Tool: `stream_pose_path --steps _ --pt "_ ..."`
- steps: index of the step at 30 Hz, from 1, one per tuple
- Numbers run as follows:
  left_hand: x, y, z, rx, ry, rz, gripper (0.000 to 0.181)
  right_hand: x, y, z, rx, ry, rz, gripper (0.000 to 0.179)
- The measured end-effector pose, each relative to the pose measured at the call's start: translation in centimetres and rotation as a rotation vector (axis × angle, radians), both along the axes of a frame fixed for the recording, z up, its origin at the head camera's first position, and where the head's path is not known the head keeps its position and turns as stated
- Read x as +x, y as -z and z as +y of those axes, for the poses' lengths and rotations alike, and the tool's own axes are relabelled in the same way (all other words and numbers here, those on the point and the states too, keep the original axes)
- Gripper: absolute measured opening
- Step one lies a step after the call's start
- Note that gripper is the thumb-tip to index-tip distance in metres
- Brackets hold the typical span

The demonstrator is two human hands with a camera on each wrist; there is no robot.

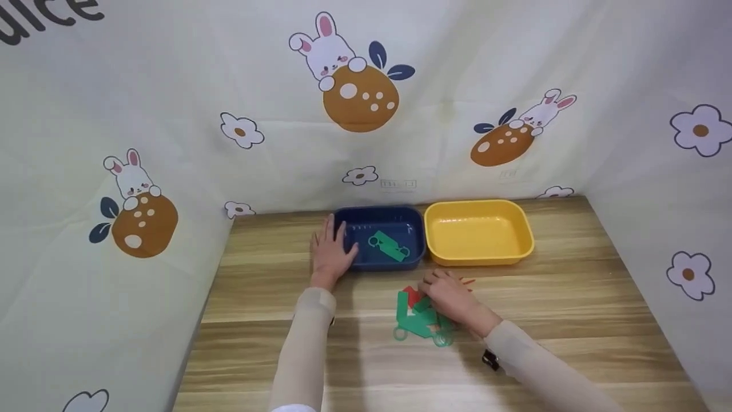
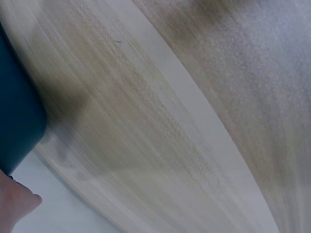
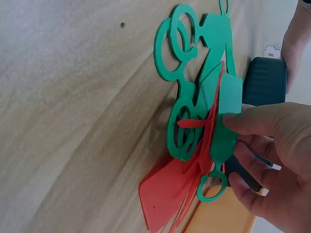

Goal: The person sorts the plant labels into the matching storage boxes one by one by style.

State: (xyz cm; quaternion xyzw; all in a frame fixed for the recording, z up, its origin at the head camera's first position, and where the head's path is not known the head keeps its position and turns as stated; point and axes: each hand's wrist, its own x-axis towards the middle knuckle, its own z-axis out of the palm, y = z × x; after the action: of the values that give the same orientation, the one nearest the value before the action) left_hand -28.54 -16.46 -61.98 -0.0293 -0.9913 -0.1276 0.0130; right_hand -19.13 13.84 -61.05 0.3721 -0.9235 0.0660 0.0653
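Observation:
My left hand (image 1: 331,252) rests at the left rim of a dark blue bin (image 1: 416,260), fingers extended; only a fingertip (image 2: 22,199) enters the left wrist view. Two green tags with ring ends (image 1: 390,247) lie inside the bin. Over a pile of flat green and red pieces on the table, my right hand (image 1: 452,294) pinches a green ring-ended tag (image 3: 228,97) between thumb and fingers. More green tags (image 3: 214,34) and a red flat piece (image 3: 165,194) overlap below it. In the head view, the right hand covers part of the pile.
A yellow bin (image 1: 479,260) stands directly right of the blue one, at the back of the wood-grain table (image 1: 251,343). Light curtains (image 1: 434,149) printed with rabbits and flowers enclose the table at the back and both sides.

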Motion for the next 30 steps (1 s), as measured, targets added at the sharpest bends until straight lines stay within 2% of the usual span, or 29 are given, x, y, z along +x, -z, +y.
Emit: stream_pose_path --steps 10,17,30 --pt "0.4 -0.8 0.3 0.006 -0.002 0.001 0.072 0.1 -1.7 -0.2 -0.033 -0.011 -0.087 0.011" --pt "0.5 -0.8 0.2 0.002 -0.003 -0.005 0.072 0.0 -2.7 -0.7 -0.072 -0.006 -0.167 0.014" --pt "0.4 -0.7 0.2 -0.001 -0.002 -0.006 0.071 -0.9 -4.2 -0.9 -0.078 -0.012 -0.073 0.010"
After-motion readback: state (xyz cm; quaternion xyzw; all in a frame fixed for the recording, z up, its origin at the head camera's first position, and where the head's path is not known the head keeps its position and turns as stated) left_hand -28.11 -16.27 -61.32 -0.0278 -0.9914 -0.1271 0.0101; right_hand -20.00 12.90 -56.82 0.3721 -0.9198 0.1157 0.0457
